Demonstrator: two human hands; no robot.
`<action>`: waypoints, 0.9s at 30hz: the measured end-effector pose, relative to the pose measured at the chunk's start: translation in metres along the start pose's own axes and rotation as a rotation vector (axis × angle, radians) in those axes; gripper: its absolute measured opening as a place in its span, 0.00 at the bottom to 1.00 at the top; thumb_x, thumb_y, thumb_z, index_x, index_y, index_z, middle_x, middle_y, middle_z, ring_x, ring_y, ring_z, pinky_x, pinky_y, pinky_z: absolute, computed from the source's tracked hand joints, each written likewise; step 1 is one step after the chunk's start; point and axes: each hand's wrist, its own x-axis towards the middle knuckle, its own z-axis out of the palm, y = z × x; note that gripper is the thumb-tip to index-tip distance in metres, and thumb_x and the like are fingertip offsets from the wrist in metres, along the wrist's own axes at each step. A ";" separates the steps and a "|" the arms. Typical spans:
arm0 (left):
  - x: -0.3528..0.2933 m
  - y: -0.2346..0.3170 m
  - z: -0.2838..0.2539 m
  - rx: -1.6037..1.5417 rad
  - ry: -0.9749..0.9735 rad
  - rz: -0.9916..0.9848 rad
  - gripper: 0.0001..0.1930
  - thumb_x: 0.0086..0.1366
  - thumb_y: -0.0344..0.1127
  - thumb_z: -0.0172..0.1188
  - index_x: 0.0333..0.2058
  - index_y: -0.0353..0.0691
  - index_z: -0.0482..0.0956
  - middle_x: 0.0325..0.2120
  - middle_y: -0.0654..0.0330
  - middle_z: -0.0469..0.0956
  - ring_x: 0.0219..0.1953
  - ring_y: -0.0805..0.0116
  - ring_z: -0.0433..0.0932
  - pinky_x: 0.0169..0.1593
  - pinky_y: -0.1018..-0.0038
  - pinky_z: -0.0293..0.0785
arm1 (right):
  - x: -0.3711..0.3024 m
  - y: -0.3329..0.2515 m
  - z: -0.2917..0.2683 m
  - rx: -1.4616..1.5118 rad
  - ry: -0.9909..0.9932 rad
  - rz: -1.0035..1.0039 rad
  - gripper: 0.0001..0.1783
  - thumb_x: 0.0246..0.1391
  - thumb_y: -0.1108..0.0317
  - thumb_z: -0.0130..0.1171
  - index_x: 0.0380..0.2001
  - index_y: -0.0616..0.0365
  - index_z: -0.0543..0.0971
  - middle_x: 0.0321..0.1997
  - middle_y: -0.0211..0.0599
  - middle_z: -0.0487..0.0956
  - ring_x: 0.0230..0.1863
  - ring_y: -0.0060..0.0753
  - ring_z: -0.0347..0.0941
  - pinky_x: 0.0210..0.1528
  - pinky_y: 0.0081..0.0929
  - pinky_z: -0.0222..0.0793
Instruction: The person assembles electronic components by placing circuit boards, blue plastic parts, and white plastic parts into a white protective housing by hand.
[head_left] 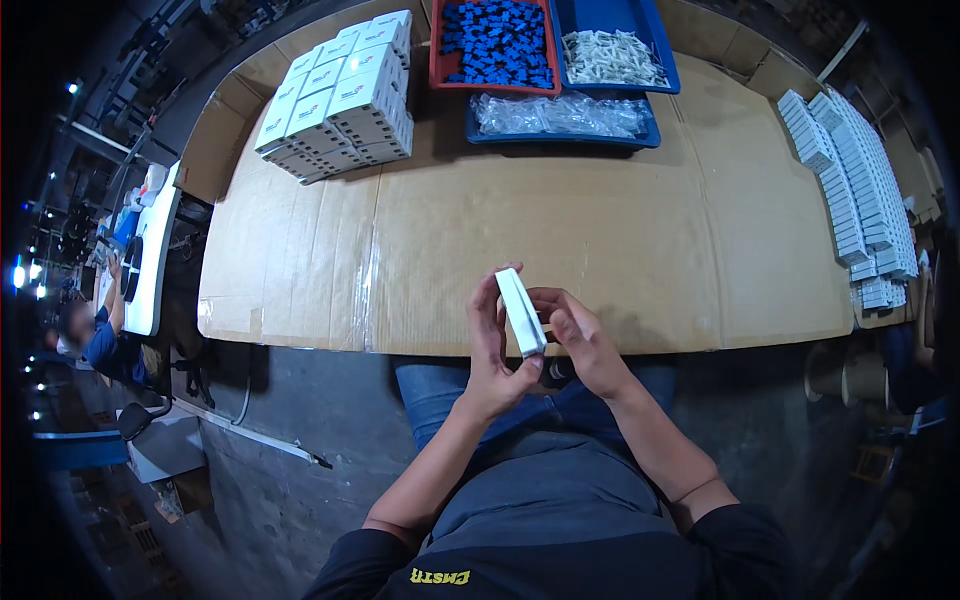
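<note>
In front of my body, just over the table's near edge, a white, flat, rectangular box-like piece (520, 312) is held tilted with its narrow side up. My left hand (492, 345) is closed around it, thumb at the lower end and fingers along the far left side. A dark slit runs along the piece's right side. Close by on the right is my right hand (588, 350), with fingers bent and thumb apart from the piece. Its fingertips are partly hidden behind the piece, so whether they touch it is unclear.
Cardboard covers the table (520, 220). White boxes (340, 95) are stacked at the back left. Behind stand a red tray (436, 60) of blue parts, a blue tray (672, 50) of white parts and a blue tray (560, 146) of clear bags. White pieces (865, 180) line the right; a person (115, 340) sits far left.
</note>
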 end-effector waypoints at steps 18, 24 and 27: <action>0.002 0.013 0.010 -0.177 0.123 -0.248 0.48 0.75 0.71 0.33 0.78 0.38 0.41 0.73 0.49 0.54 0.73 0.58 0.58 0.72 0.64 0.59 | 0.001 0.005 0.018 -0.805 0.178 -0.534 0.33 0.63 0.58 0.65 0.64 0.69 0.74 0.70 0.59 0.71 0.69 0.58 0.71 0.66 0.44 0.71; 0.003 0.013 0.015 -0.047 0.171 -0.178 0.50 0.74 0.73 0.32 0.76 0.31 0.46 0.73 0.49 0.55 0.72 0.59 0.60 0.72 0.64 0.58 | -0.002 0.005 0.022 -0.977 0.155 -0.608 0.29 0.67 0.64 0.59 0.65 0.72 0.73 0.68 0.63 0.72 0.67 0.63 0.72 0.66 0.46 0.72; -0.001 0.009 0.014 -0.052 0.168 -0.167 0.51 0.74 0.74 0.32 0.75 0.29 0.47 0.74 0.49 0.54 0.71 0.60 0.61 0.72 0.64 0.58 | -0.002 0.006 0.022 -0.963 0.159 -0.609 0.28 0.67 0.65 0.58 0.64 0.74 0.73 0.67 0.64 0.73 0.66 0.63 0.73 0.66 0.47 0.72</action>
